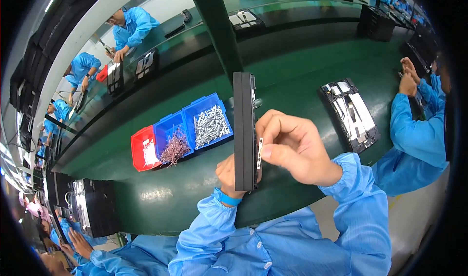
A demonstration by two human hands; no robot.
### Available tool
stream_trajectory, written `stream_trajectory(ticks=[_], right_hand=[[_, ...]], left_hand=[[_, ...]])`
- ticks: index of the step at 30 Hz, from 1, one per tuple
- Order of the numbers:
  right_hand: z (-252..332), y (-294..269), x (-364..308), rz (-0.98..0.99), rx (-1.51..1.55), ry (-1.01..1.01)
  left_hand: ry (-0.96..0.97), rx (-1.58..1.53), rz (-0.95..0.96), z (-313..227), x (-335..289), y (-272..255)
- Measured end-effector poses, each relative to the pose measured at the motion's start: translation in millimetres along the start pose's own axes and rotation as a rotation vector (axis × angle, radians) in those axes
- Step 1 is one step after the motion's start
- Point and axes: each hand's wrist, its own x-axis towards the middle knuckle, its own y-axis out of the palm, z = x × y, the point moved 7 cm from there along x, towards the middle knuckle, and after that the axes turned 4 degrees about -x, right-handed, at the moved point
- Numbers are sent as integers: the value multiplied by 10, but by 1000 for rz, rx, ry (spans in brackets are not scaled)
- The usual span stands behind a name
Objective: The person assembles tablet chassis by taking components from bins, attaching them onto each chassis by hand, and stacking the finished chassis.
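My left hand (226, 174), with a blue band at its wrist, grips a black rectangular device casing (243, 129) and holds it upright on its long edge. Part of that hand is hidden behind the casing. Between thumb and fingers, my right hand (298, 151) pinches a small white strip with dark spots (259, 153) at the casing's right side. The inner face there is seen almost edge-on, so I cannot tell whether the strip touches it.
Left of the casing stand a red bin (135, 154) of white pieces, a blue bin (158, 132) of thin reddish-brown parts and another blue bin (202, 101) of silvery parts. An open device (356, 115) lies to the right. Stacked black casings (102, 207) stand at left. Co-workers sit around.
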Motion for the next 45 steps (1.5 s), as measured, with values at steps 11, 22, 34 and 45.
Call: stream_trajectory(ticks=[11,22,34,45], right_hand=[[-12,29,-31,6,-56,-86],[-42,28,-48,41,-42,-105],[-8,5,-31,30,-114,-75],[10,1,-49,24,-145,-58]], left_hand=[[-79,-28,57,-13,7,21],[-15,7,7,-81,24,-15],[-61,-66,84,36,-91,36],[-42,-81,49,-26,-63,9]])
